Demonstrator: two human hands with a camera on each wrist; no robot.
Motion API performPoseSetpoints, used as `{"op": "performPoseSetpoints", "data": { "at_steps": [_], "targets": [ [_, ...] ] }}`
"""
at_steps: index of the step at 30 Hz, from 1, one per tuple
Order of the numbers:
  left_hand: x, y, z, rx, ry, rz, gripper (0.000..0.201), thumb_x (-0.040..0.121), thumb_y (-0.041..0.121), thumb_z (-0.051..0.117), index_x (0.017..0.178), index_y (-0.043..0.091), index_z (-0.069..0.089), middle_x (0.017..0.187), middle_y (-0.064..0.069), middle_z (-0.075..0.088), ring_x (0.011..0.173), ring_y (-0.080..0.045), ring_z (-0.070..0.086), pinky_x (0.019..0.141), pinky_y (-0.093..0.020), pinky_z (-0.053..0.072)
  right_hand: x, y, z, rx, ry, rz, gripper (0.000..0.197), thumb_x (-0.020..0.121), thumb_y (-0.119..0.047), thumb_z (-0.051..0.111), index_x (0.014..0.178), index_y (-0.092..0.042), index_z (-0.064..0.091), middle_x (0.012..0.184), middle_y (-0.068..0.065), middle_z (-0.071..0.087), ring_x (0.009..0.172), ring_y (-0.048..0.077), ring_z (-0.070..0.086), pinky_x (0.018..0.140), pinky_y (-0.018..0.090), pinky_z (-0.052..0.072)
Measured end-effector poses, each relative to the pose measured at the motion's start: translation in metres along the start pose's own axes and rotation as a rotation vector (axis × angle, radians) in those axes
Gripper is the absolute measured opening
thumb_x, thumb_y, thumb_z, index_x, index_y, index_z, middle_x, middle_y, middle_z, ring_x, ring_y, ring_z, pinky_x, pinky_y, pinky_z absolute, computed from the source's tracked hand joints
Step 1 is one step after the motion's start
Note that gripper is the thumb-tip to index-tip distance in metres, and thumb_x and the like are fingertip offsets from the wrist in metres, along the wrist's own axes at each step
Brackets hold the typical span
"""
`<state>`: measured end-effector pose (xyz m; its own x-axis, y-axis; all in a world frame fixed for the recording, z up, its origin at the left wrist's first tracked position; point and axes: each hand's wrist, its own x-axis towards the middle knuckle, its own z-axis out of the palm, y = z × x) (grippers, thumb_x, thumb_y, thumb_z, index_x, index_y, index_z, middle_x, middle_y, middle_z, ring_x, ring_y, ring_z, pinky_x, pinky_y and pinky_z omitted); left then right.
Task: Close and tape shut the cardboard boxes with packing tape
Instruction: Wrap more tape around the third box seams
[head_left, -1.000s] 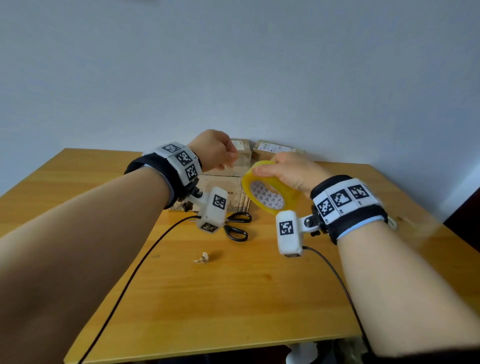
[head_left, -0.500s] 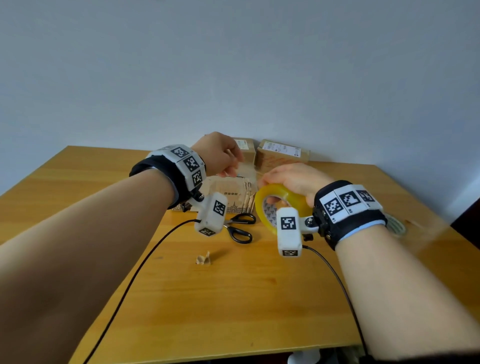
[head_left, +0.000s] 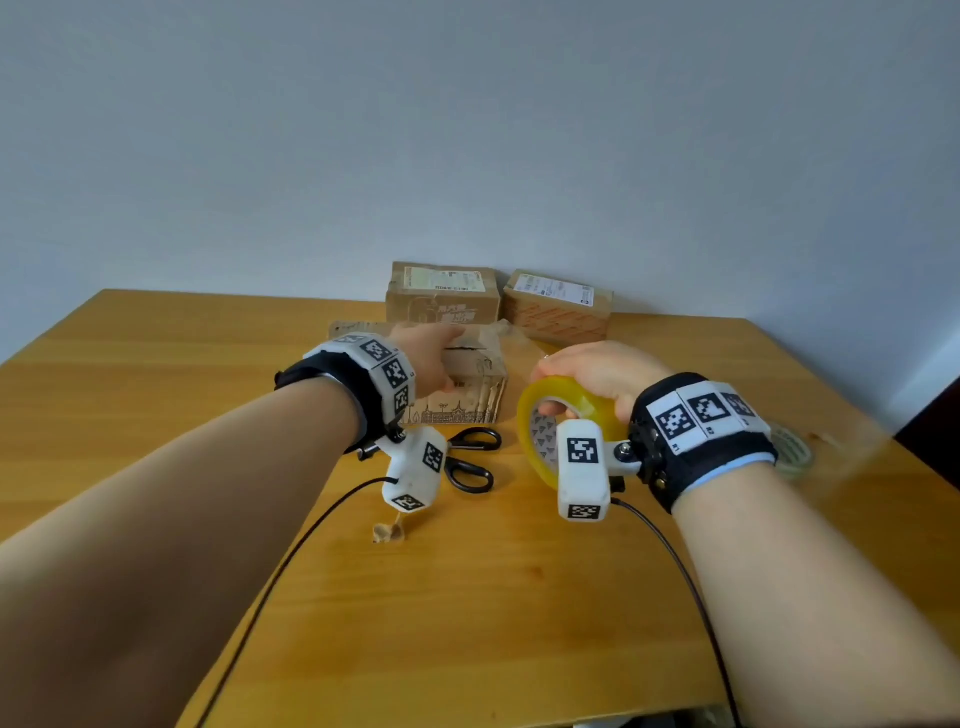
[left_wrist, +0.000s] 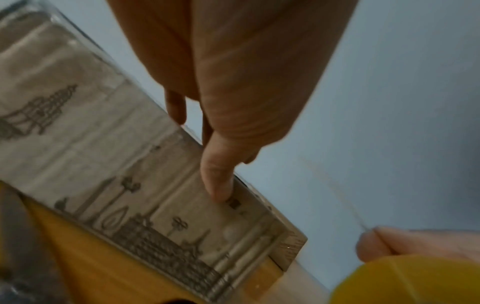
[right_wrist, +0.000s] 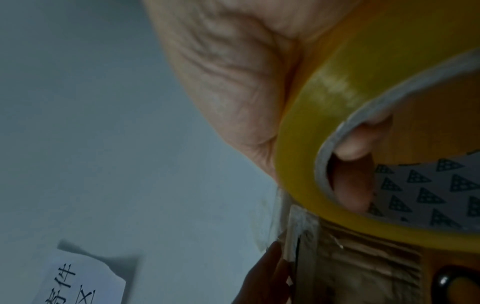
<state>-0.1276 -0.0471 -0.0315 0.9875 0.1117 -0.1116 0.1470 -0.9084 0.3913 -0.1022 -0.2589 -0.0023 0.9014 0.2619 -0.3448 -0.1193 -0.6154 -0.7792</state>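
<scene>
The left hand (head_left: 426, 358) rests on the top front edge of the nearest box (head_left: 467, 384), thumb straight and pressed flat against the printed front face, the other fingers (left_wrist: 176, 107) reaching over the top — a hold-down, not a grip. The right hand (head_left: 592, 374) holds the yellow tape roll (head_left: 566, 400) just right of that box, its fingers curled through the core and the thumb on the outer rim. A clear strip of tape (head_left: 511, 338) seems to run from the roll toward the box top, faint in every view, so where it starts cannot be told for sure.

By these signs the first strip on this box is only being laid — it is not yet pressed down or cut. The scissors (head_left: 470, 460) lie untouched on the desk (head_left: 156, 395) in front of the box. Two more boxes (head_left: 441, 293) stand at the back by the wall, flaps down; whether they are taped cannot be made out.
</scene>
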Motion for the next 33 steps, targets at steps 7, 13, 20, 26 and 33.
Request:
{"op": "performPoseSetpoints", "data": {
  "at_steps": [7,13,20,26,33],
  "targets": [
    [0.008,0.019,-0.017,-0.344,-0.044,-0.071,0.077,0.08,0.039,0.079,0.146,0.02,0.044,0.143,-0.001,0.05,0.129,-0.024,0.049,0.111,-0.048,0.039,0.005,0.003,0.006,0.186,0.041,0.049,0.024,0.1,-0.026,0.064,0.106,-0.006,0.075,0.091,0.018,0.079,0.081,0.026,0.07,0.065,0.03,0.055],
    [0.018,0.032,-0.031,-0.503,0.05,-0.051,0.023,0.081,0.038,0.078,0.089,0.019,0.069,0.099,0.003,0.065,0.099,-0.015,0.057,0.087,-0.03,0.044,0.005,0.001,0.012,0.219,-0.015,0.033,0.021,0.1,-0.028,0.065,0.103,-0.01,0.074,0.094,0.018,0.078,0.08,0.027,0.071,0.071,0.034,0.056],
    [0.036,0.044,-0.041,-0.354,0.118,-0.081,0.018,0.087,0.023,0.074,0.104,0.015,0.072,0.104,0.002,0.064,0.098,-0.015,0.052,0.083,-0.029,0.038,-0.006,-0.002,0.018,0.323,-0.13,0.056,0.035,0.103,-0.031,0.06,0.11,0.003,0.064,0.078,0.02,0.073,0.059,0.027,0.066,0.059,0.034,0.059],
    [0.048,0.038,-0.03,-0.267,0.132,-0.132,0.023,0.085,0.023,0.077,0.104,0.012,0.073,0.109,-0.002,0.069,0.105,-0.021,0.061,0.091,-0.036,0.049,0.0,-0.003,0.028,0.275,-0.13,0.074,0.047,0.097,-0.044,0.066,0.112,0.0,0.065,0.086,0.017,0.077,0.083,0.033,0.071,0.088,0.048,0.061],
    [0.057,0.036,-0.018,-0.248,0.053,-0.017,0.01,0.089,0.011,0.066,0.079,0.013,0.062,0.08,-0.003,0.062,0.074,-0.016,0.055,0.067,-0.026,0.046,0.003,-0.001,0.034,0.206,-0.102,0.086,0.049,0.095,-0.051,0.064,0.115,-0.006,0.064,0.088,0.012,0.079,0.081,0.029,0.077,0.081,0.046,0.064]
  ]
}}
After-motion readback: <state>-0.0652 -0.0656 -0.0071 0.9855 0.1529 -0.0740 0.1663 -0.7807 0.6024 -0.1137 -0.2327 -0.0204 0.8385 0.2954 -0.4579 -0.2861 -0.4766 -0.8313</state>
